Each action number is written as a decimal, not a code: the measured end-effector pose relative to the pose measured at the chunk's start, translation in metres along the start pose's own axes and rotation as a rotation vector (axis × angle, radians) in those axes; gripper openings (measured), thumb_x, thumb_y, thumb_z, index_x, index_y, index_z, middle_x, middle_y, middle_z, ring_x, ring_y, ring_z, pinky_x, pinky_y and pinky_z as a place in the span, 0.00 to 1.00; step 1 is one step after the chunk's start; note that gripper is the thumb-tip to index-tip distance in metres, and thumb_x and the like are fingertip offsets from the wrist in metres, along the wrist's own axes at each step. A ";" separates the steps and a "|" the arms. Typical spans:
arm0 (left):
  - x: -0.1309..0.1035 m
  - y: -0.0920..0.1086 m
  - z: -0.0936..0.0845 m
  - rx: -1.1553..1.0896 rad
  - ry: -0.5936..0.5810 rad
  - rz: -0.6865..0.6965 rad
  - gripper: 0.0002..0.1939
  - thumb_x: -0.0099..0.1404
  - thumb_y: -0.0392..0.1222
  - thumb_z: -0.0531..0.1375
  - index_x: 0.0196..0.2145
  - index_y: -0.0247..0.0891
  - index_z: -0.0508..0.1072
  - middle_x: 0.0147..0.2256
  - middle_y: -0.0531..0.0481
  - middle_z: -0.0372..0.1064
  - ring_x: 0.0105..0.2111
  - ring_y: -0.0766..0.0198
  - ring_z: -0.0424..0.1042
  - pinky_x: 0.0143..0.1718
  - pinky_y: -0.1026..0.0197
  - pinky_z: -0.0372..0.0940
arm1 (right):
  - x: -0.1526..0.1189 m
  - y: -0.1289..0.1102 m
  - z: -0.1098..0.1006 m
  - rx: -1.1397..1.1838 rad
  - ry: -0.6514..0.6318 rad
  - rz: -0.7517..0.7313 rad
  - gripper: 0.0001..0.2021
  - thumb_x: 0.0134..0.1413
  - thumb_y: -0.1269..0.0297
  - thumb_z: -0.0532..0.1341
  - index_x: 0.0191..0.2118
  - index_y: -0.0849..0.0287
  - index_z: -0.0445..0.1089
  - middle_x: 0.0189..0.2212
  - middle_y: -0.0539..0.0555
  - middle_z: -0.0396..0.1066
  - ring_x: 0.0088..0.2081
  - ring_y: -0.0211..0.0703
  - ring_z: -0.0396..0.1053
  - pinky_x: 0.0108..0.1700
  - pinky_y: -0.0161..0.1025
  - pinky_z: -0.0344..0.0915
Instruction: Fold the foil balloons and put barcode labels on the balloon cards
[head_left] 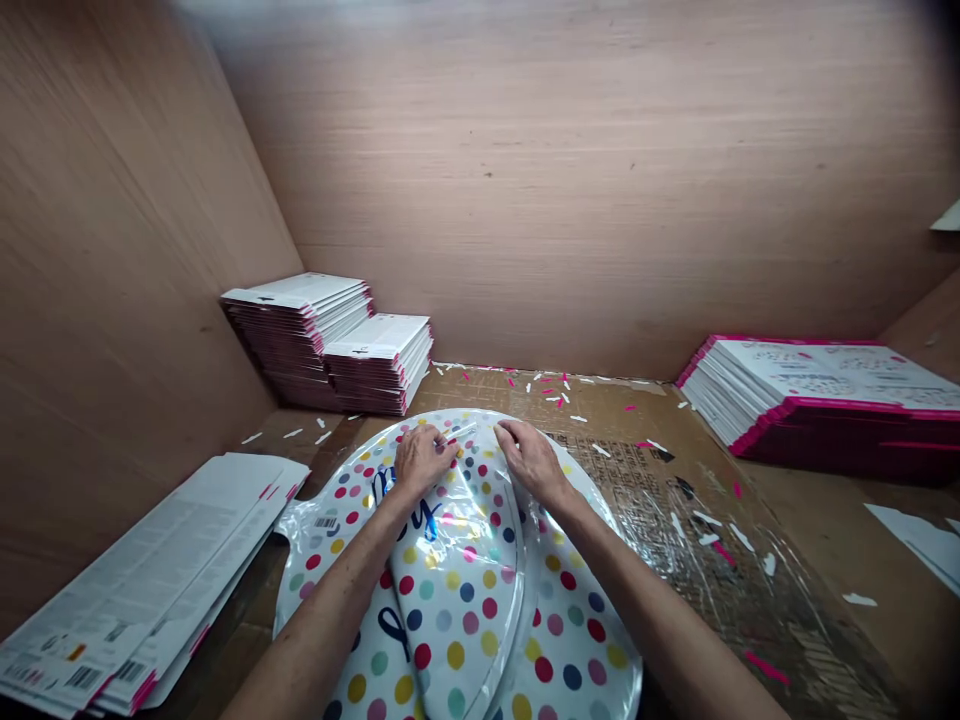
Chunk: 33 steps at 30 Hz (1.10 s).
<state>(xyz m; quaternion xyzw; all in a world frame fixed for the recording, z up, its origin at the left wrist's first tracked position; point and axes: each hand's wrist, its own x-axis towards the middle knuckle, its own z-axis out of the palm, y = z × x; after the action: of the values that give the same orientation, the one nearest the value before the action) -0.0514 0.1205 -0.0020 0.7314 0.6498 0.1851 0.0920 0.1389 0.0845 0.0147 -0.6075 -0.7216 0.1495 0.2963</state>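
A flat foil balloon (450, 580), white with multicoloured dots and dark blue lettering, lies in front of me. One side of it is folded over towards the middle, and its tail sticks out at the left. My left hand (424, 458) is closed on the folded foil near the top, fingers bent, beside a narrow clear strip (461, 431). Close by on the right, my right hand (531, 462) has its fingers curled together at the balloon's upper edge. What lies under its fingertips is partly hidden.
Two stacks of white printed card sleeves (300, 290) stand at the back left, with loose flat sleeves (165, 560) nearer. A pink-edged pile (817, 390) sits at the right. Paper scraps (709, 540) litter the cardboard surface (637, 500), bounded by wooden walls (525, 180).
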 end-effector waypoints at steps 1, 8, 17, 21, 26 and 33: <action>0.002 0.000 -0.001 -0.012 0.001 -0.010 0.11 0.64 0.47 0.60 0.35 0.35 0.73 0.41 0.46 0.73 0.46 0.56 0.70 0.49 0.47 0.64 | 0.012 0.002 0.005 0.000 -0.030 -0.003 0.19 0.67 0.57 0.46 0.46 0.62 0.70 0.41 0.61 0.73 0.45 0.48 0.68 0.46 0.40 0.62; 0.007 -0.001 -0.004 -0.192 -0.039 0.021 0.09 0.61 0.46 0.61 0.28 0.38 0.72 0.29 0.52 0.74 0.33 0.60 0.73 0.39 0.57 0.66 | 0.065 0.007 0.024 0.003 -0.245 -0.153 0.27 0.53 0.54 0.65 0.55 0.61 0.66 0.55 0.63 0.64 0.55 0.50 0.61 0.53 0.40 0.57; -0.028 -0.013 -0.024 -0.376 -0.080 0.077 0.20 0.57 0.52 0.61 0.45 0.40 0.73 0.46 0.45 0.74 0.45 0.52 0.72 0.46 0.54 0.64 | 0.044 0.013 -0.008 0.053 -0.475 -0.167 0.11 0.52 0.56 0.63 0.32 0.59 0.71 0.28 0.48 0.69 0.30 0.38 0.64 0.31 0.33 0.56; -0.040 -0.025 -0.033 -0.464 -0.149 0.040 0.14 0.61 0.50 0.57 0.35 0.39 0.76 0.34 0.47 0.77 0.36 0.55 0.74 0.38 0.57 0.67 | 0.022 0.021 -0.020 0.066 -0.448 -0.117 0.12 0.52 0.55 0.62 0.36 0.59 0.72 0.32 0.51 0.71 0.34 0.41 0.66 0.34 0.34 0.58; -0.047 -0.012 -0.028 -0.578 -0.154 0.028 0.14 0.60 0.51 0.58 0.34 0.38 0.76 0.32 0.49 0.77 0.33 0.58 0.74 0.36 0.60 0.68 | 0.012 0.016 -0.028 0.109 -0.546 -0.143 0.14 0.52 0.53 0.62 0.37 0.58 0.76 0.30 0.51 0.73 0.33 0.41 0.67 0.34 0.34 0.59; -0.073 -0.012 -0.040 -0.658 -0.196 -0.044 0.19 0.60 0.56 0.57 0.35 0.37 0.78 0.34 0.47 0.77 0.35 0.55 0.74 0.36 0.58 0.68 | -0.007 0.031 -0.039 0.246 -0.371 -0.102 0.16 0.57 0.53 0.57 0.36 0.61 0.75 0.31 0.53 0.74 0.34 0.41 0.68 0.36 0.35 0.61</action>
<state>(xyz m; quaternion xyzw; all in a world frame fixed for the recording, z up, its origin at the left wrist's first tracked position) -0.0841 0.0456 0.0195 0.6625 0.5591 0.3115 0.3892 0.1873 0.0788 0.0256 -0.4917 -0.7699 0.3303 0.2375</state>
